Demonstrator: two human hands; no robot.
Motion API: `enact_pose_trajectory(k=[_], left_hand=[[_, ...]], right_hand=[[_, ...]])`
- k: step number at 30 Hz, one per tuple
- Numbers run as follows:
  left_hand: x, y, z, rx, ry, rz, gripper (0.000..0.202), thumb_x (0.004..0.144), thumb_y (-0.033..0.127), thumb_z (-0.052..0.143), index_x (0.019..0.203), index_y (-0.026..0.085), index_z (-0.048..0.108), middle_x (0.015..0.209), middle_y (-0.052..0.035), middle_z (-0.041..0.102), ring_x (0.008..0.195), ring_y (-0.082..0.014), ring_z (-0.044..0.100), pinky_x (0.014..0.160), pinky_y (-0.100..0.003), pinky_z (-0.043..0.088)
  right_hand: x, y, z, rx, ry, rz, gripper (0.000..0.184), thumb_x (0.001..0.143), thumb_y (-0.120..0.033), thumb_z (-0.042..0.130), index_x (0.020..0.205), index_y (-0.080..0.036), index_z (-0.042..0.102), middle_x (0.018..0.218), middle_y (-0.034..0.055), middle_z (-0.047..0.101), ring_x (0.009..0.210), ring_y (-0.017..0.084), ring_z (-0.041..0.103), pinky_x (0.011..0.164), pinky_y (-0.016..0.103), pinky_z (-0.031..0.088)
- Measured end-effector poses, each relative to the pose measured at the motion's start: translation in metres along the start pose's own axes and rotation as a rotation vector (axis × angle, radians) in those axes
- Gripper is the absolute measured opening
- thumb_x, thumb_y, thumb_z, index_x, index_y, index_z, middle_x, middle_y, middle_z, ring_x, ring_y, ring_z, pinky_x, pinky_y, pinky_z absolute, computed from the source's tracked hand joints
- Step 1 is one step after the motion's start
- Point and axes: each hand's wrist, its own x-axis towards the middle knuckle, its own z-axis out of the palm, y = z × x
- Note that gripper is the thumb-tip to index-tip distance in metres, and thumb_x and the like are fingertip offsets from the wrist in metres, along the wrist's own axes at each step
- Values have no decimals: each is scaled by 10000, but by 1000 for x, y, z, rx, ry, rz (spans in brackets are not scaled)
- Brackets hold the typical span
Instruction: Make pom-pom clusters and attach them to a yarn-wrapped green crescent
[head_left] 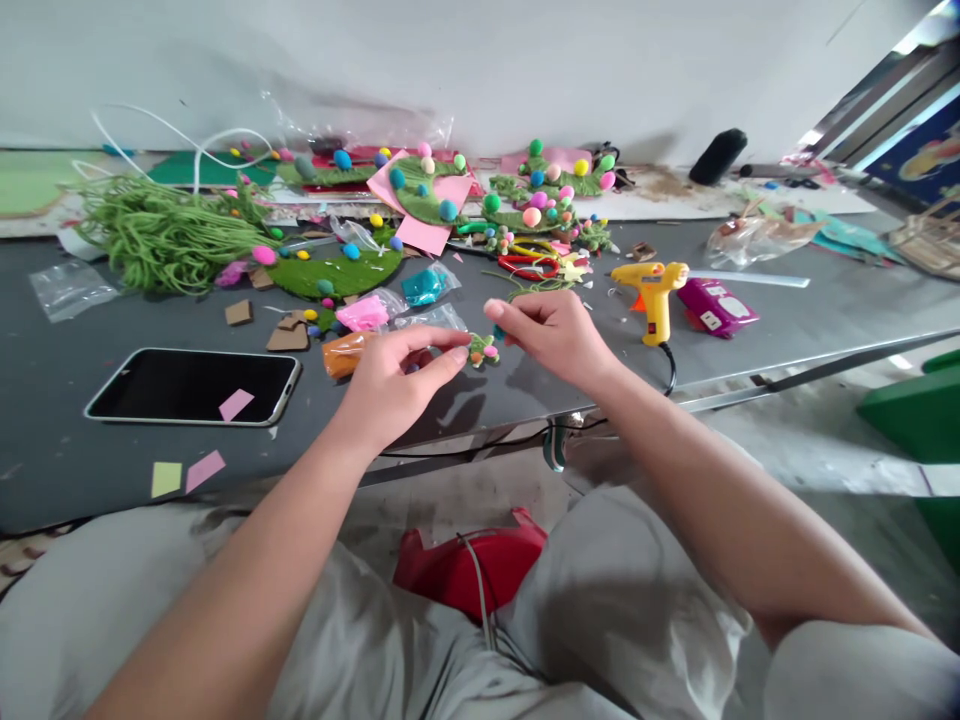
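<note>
My left hand (pixel 401 375) pinches a small green felt piece with tiny pompoms (pixel 484 350) by its left side, between thumb and fingers. Just to the right, my right hand (pixel 551 330) is closed with thumb against forefinger. A bit of teal (pixel 498 332), perhaps a pompom, shows at its fingertips; whether it touches the green piece I cannot tell. Behind my left hand lie small bags of pink (pixel 364 312), teal (pixel 429 286) and orange (pixel 343 355) material. A yellow glue gun (pixel 654 295) stands to the right of my right hand.
At left are a phone (pixel 187 388), paper scraps (pixel 166 479) and a bundle of green yarn (pixel 165 235). Pompom-covered green felt pieces (pixel 337 270) and red-handled pliers or scissors (pixel 529 266) lie behind. A purple packet (pixel 718 306) sits beside the glue gun, whose cord (pixel 671 370) crosses the table edge.
</note>
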Motion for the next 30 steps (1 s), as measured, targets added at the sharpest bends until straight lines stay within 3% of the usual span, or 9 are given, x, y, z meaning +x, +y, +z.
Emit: enact_pose_trajectory(k=[4,7,10,12,16,20,23,26,30], left_hand=[[1,-2,0,-112,26,-72,240,808,316,781,1027,231,835,953,-40,740,728,-136,563,611,-267,398],[2,0,-2,-394,-8,-184,372,686,158,738,1045,191,827,1008,-67,712,685,-101,513,542,-232,357],[4,5,-7,-704,-62,-323,473,585,103,622,1021,123,804,1039,-115,700,692,-98,511,524,-206,395],[4,7,-11,-776,-95,-395,512,578,93,563,1037,125,787,1090,-134,708,766,-128,580,575,-219,482],[4,9,-13,-670,-123,-408,553,627,16,520,1104,187,741,1218,-119,729,1104,-216,688,864,-336,623],[3,6,-10,-572,-95,-327,425,747,28,609,1129,169,730,1280,-131,727,1245,-254,676,1063,-412,590],[3,1,-9,-506,-41,-240,351,790,69,683,1122,161,752,1253,-125,744,1228,-248,689,1086,-402,571],[4,-7,-9,-288,34,-142,264,804,183,779,1068,180,786,1140,-92,786,1100,-234,730,1020,-389,590],[4,-12,-11,216,121,94,178,815,310,817,954,200,810,985,-58,803,888,-211,735,876,-361,608]], right_hand=[[7,8,-7,20,-39,-43,334,902,-489,736,852,-159,740,741,19,670,623,116,531,579,271,418],[11,15,-13,-10,-37,-14,264,934,-368,689,1064,-147,753,845,41,712,692,132,599,655,280,488],[11,17,-18,-27,-47,85,319,970,-439,645,938,-140,752,670,10,630,577,109,539,564,260,443],[9,16,-20,-22,-32,142,423,939,-531,674,775,-146,732,562,-7,564,494,94,476,490,257,386],[10,20,-21,-5,15,84,296,800,-451,836,792,-162,772,618,7,647,531,119,547,511,273,442],[15,28,-20,114,14,50,264,832,-388,816,962,-168,754,802,41,736,692,159,681,691,322,590],[16,29,-21,190,12,131,334,917,-502,727,912,-169,703,749,50,720,631,151,669,626,315,584],[13,24,-23,74,30,141,421,883,-577,745,767,-175,704,611,26,646,505,131,563,495,295,469],[11,24,-25,-87,90,41,296,771,-453,865,782,-174,767,637,10,635,537,113,485,505,288,383]])
